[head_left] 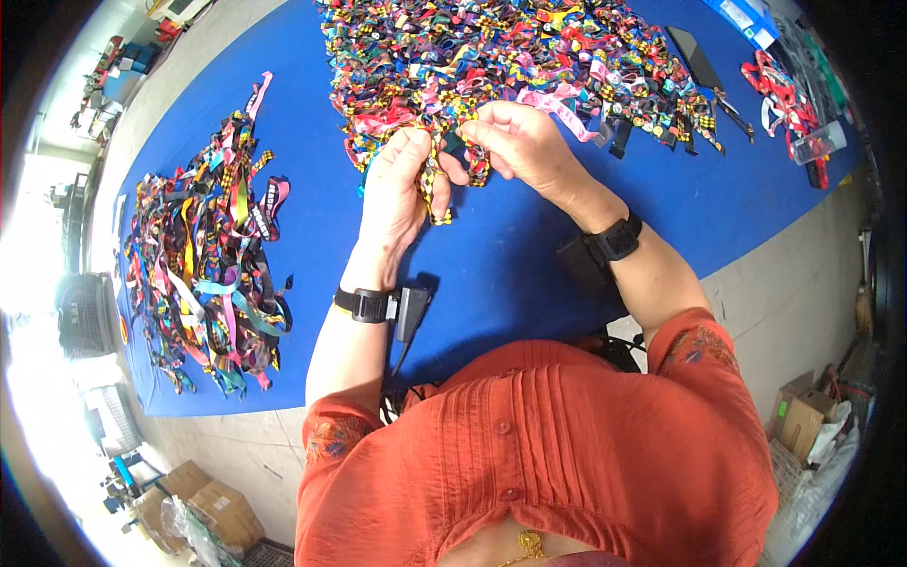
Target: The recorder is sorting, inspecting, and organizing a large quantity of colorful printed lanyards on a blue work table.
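Note:
A thick, shaggy mat of multicoloured fabric strips point(510, 47) covers the far part of the blue table. At its near edge, my left hand point(397, 184) pinches a yellow-and-black checked fabric strip point(431, 189), whose end hangs down below the fingers. Just to the right, the thumb and fingers of my right hand point(529, 142) are closed on a patterned strip point(477, 163) with red and dark parts. Both strips lie close together between the hands; whether they are joined is hidden by the fingers. Each wrist wears a black strap.
A loose heap of colourful strips point(203, 265) lies on the left of the blue tabletop point(510, 274). To the far right are a dark phone-like slab point(694, 57), red strips point(775, 94) and a clear plastic cup point(818, 142). Cardboard boxes point(222, 515) stand on the floor.

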{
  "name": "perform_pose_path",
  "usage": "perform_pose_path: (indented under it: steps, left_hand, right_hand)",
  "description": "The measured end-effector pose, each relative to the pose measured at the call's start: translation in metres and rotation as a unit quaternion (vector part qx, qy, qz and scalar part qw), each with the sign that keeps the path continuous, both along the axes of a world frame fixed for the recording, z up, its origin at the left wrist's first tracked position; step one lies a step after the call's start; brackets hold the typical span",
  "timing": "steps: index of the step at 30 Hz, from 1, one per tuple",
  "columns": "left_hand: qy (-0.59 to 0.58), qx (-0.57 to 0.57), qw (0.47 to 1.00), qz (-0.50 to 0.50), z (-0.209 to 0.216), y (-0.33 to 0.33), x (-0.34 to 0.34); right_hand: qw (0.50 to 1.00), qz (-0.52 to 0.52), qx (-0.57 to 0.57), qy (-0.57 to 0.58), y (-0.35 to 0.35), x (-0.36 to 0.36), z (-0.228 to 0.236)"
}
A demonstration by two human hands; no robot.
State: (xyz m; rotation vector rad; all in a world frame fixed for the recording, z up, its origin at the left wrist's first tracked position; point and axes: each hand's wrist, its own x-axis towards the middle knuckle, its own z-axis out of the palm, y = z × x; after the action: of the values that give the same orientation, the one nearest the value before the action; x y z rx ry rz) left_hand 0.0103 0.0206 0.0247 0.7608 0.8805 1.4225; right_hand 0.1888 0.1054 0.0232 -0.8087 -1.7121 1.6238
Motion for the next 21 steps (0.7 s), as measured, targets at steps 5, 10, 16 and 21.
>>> perform_pose_path:
  steps: [5, 10, 16, 21]
  left_hand:
    - [-0.034, 0.026, 0.999, -0.008, -0.004, 0.0002, -0.0021]
    - [-0.048, 0.02, 0.999, 0.01, -0.0034, 0.0, -0.0019]
    - [-0.113, 0.013, 0.993, -0.027, 0.0, -0.0015, -0.0017]
    - [-0.065, 0.003, 0.998, -0.014, -0.0001, -0.0029, -0.0012]
  right_hand:
    - [0.999, -0.007, -0.011, 0.042, 0.0014, -0.0021, -0.0009]
    - [0.999, -0.018, 0.002, 0.044, 0.0025, -0.0014, -0.0027]
    - [0.998, -0.032, 0.03, 0.048, 0.006, -0.0018, -0.0071]
    - [0.997, -0.016, 0.005, 0.079, -0.0001, -0.0019, 0.0014]
